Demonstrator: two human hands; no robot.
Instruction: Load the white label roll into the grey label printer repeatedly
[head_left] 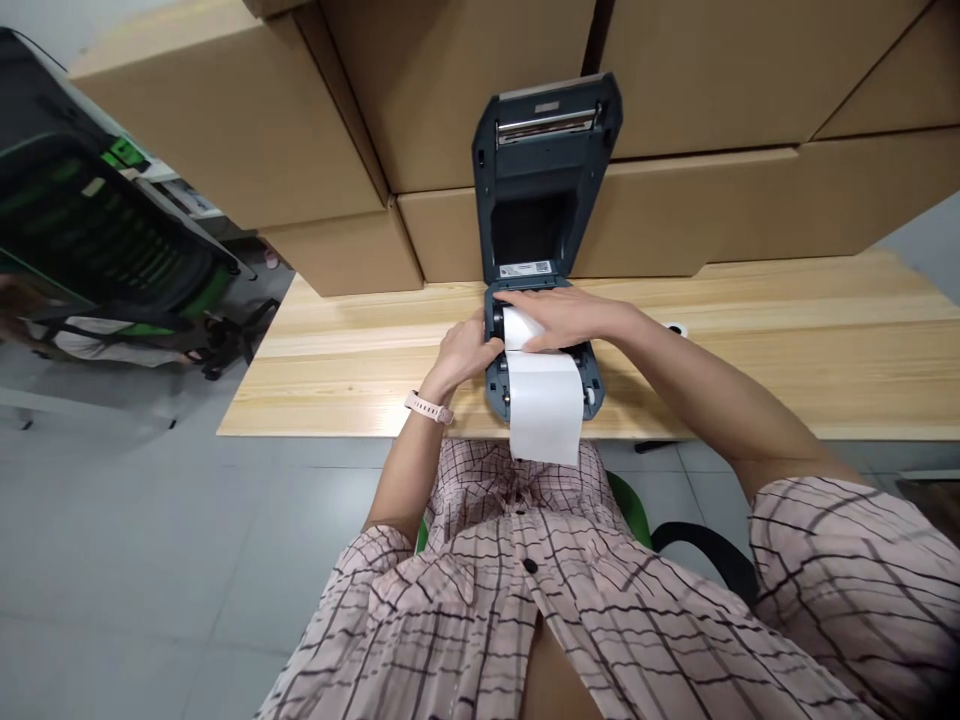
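Observation:
A dark grey label printer [496, 392] stands on the wooden table with its lid [551, 170] raised. Inside lies a white paper roll [517, 328], and a wide white strip [546, 405] runs from it over the printer's front and past the table edge. My left hand [466, 352] rests at the printer's left side, thumb near the roll. Across the roll from the right lies my right hand [566, 316], fingers stretched out and spread from the thumb. How firmly my left fingers grip anything is hidden.
Cardboard boxes [480, 100] line the back of the wooden table [337, 370]. A small round white and black item [677, 329] lies behind my right forearm. At the left are a dark office chair [97, 230] and part of another person [112, 343].

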